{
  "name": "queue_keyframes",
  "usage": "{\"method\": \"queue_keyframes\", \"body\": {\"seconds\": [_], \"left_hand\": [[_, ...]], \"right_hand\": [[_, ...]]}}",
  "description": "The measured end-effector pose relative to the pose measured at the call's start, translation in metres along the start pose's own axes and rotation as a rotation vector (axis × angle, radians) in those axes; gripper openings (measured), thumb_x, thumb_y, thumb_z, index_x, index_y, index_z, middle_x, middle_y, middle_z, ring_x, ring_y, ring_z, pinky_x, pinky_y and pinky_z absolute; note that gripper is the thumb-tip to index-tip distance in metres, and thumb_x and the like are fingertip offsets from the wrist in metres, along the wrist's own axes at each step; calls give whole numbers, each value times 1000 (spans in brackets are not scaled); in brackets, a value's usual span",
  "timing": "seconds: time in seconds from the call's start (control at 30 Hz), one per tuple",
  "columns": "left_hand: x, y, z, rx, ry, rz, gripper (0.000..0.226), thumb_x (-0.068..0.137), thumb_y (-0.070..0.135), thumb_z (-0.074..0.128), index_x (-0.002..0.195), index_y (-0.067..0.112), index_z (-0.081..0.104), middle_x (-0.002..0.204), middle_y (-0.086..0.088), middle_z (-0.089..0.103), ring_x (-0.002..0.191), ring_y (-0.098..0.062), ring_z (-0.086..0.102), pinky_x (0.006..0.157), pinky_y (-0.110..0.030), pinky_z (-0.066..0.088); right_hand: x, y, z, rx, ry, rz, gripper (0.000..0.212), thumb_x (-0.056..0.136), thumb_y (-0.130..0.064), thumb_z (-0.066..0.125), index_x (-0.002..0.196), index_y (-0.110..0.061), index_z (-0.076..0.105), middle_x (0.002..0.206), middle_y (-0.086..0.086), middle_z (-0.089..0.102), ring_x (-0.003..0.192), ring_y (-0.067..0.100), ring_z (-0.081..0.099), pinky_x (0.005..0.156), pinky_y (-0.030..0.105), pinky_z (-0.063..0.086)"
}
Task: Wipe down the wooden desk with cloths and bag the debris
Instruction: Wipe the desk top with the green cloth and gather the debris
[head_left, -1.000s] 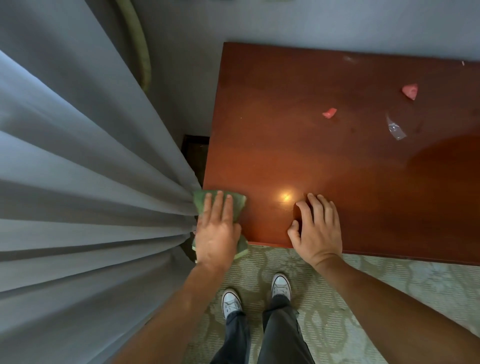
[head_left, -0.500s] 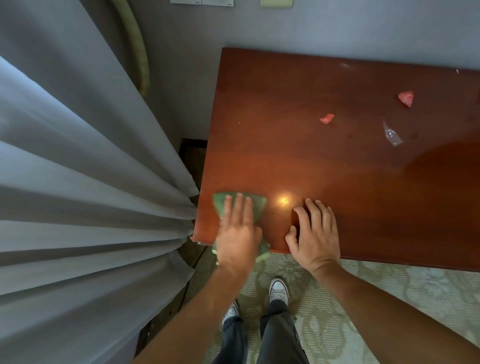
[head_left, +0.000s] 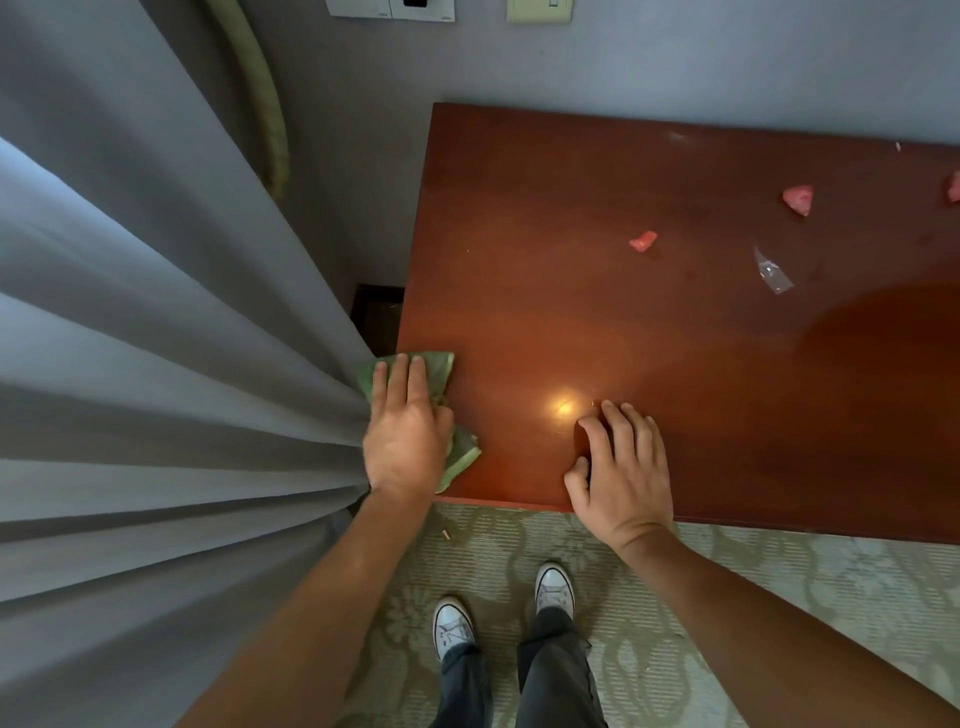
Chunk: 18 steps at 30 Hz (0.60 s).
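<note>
The glossy reddish wooden desk fills the right of the head view. My left hand lies flat with straight fingers on a green cloth at the desk's near left corner, partly over the left edge. My right hand rests palm down on the desk by the front edge, holding nothing. Farther back on the desk lie pink scraps and a clear plastic scrap. Another pink scrap shows at the right border.
A grey curtain hangs against the desk's left side and touches the cloth. The wall runs behind the desk with switch plates. Below the front edge is a patterned carpet with a small bit of debris and my shoes.
My left hand has slid the cloth back to the left, out to the desk's left edge by the curtain. My right hand has stayed in place.
</note>
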<state>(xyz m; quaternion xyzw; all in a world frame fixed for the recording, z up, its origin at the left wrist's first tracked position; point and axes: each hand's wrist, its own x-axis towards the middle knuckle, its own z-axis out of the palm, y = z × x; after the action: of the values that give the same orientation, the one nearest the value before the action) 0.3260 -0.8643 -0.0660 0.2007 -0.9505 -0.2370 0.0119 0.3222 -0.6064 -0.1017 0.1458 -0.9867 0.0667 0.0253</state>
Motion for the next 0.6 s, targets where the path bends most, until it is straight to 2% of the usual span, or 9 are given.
{"method": "queue_keyframes", "body": {"seconds": [0.1, 0.2, 0.27, 0.33, 0.37, 0.43, 0.5, 0.57, 0.6], "left_hand": [[-23, 35, 16, -48, -45, 129, 67, 94, 13, 61, 157, 4, 38, 164, -15, 36, 158, -31, 18, 127, -45, 25], [-56, 66, 33, -158, -199, 373, 62, 102, 21, 56, 159, 9, 34, 169, -5, 27, 158, -16, 4, 128, -44, 23], [-54, 71, 22, -379, -325, 365, 56, 106, 22, 53, 159, 13, 38, 170, 6, 22, 152, 9, 14, 124, -20, 26], [-45, 54, 9, -512, -340, 297, 48, 107, 11, 51, 154, 15, 46, 167, 14, 24, 123, 31, 37, 101, -1, 36], [-40, 38, 5, -478, -291, 317, 46, 106, 6, 50, 151, 14, 50, 165, 14, 28, 121, 28, 41, 101, -4, 40], [-28, 0, 5, -289, -195, 442, 46, 100, 2, 55, 145, 11, 57, 164, 4, 36, 145, 4, 37, 119, -29, 39], [-20, -30, 13, 29, -130, 674, 51, 93, 8, 64, 143, 9, 59, 161, -8, 42, 153, -20, 33, 123, -48, 35], [-10, -38, 16, 206, -103, 789, 48, 97, 22, 61, 144, 13, 58, 158, -11, 47, 151, -29, 36, 123, -51, 31], [-5, -38, 16, 237, -85, 807, 47, 100, 27, 56, 145, 14, 58, 157, -11, 48, 151, -31, 37, 123, -51, 30]], "right_hand": [[0, 0, -2, 18, -16, 5, 48, 86, -29, 50, 129, -11, 62, 144, 19, 54, 138, 43, 45, 120, 60, 30], [2, 5, -8, 146, -22, 11, 43, 89, -22, 50, 128, -12, 65, 146, 12, 56, 140, 37, 45, 120, 58, 33], [3, 10, -20, 335, -45, 122, 40, 90, -7, 57, 128, -14, 68, 147, 2, 56, 143, 26, 44, 120, 45, 36], [-4, 7, -42, 477, 33, 389, 42, 89, 2, 62, 127, -15, 68, 142, -4, 59, 137, 20, 51, 109, 30, 42], [-10, -2, -54, 491, 131, 493, 42, 88, 1, 63, 126, -15, 67, 137, -3, 59, 130, 22, 56, 99, 25, 46], [-21, -35, -71, 446, 213, 462, 44, 86, -13, 64, 129, -17, 62, 132, 1, 56, 121, 22, 57, 82, 21, 51], [-20, -76, -65, 314, 51, 274, 54, 91, -43, 59, 143, -27, 52, 145, 7, 48, 131, 26, 47, 95, 40, 55], [-12, -105, -43, 158, -91, 247, 67, 97, -67, 42, 154, -33, 41, 157, 17, 37, 140, 40, 36, 110, 55, 42], [-6, -110, -31, 112, -101, 266, 69, 98, -69, 38, 156, -33, 40, 159, 19, 35, 141, 46, 34, 112, 58, 39]]}}
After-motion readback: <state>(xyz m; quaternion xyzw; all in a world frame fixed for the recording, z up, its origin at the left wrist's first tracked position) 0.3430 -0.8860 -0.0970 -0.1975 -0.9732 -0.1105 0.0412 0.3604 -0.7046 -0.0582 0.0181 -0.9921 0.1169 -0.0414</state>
